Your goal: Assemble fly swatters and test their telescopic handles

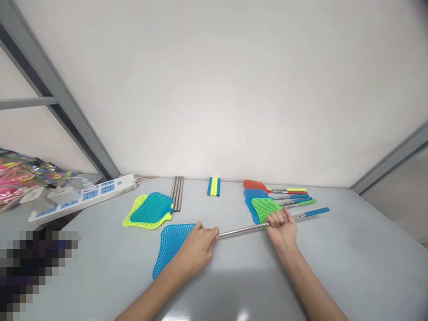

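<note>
A blue fly swatter [174, 243] with a metal telescopic rod and a blue grip lies across both my hands, just over the table. My left hand [199, 247] is closed where its mesh head meets the rod. Further along, my right hand [282, 225] wraps round the metal rod, short of the blue grip at the right end. Behind my right hand lies a pile of fly swatters, with a green one [264, 208] on top, blue ones beneath and a red one [254, 184] at the back.
At left lie loose mesh heads, teal [152, 207] over yellow [133, 211]. Several metal rods [177, 194] and several blue and yellow grip sleeves [214, 186] sit near the wall. A power strip [117, 187] with plugs and wrapped packages [23, 176] are further left.
</note>
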Demonstrator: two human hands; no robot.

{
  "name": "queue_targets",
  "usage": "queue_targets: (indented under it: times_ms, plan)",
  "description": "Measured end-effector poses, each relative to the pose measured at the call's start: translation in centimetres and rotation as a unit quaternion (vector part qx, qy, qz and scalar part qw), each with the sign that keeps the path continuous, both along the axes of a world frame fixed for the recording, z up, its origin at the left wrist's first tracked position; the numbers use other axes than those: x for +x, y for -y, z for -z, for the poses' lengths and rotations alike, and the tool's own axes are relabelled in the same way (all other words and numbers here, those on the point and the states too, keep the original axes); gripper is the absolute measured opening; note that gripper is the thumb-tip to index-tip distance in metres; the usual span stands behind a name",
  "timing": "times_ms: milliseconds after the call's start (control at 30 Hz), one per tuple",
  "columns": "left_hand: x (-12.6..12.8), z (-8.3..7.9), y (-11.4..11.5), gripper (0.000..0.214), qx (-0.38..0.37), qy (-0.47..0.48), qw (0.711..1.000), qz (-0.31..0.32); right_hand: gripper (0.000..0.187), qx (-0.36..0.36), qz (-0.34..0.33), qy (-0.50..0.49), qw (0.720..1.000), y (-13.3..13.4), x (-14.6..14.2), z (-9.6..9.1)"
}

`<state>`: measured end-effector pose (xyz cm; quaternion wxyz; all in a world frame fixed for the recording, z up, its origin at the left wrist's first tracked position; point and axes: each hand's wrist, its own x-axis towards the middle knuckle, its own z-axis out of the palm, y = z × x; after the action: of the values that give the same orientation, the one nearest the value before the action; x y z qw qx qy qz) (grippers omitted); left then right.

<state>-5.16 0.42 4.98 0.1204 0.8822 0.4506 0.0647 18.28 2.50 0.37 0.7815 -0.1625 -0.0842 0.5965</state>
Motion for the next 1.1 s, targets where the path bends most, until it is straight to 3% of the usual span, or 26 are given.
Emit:
queue_targets:
  times_ms: [400,700,1100]
  plan:
    - [-0.3,-0.4,-0.2,0.028,-0.019,0.008,1.0,-0.012,0.039,0.004,0.017,0.02,1.0,0.3,-0.9,-0.4]
    - [-0.1,-0.8,-0.1,0.03,-0.007,-0.016,1.0,-0.016,0.038,-0.013,0.016,-0.049,0.999,0.4,-1.4,-0.2]
    - [0.0,-0.5,0.2,0.028,0.032,-0.025,0.999,-0.015,0.036,-0.03,0.015,0.003,0.999,0.7,-2.8,0.6]
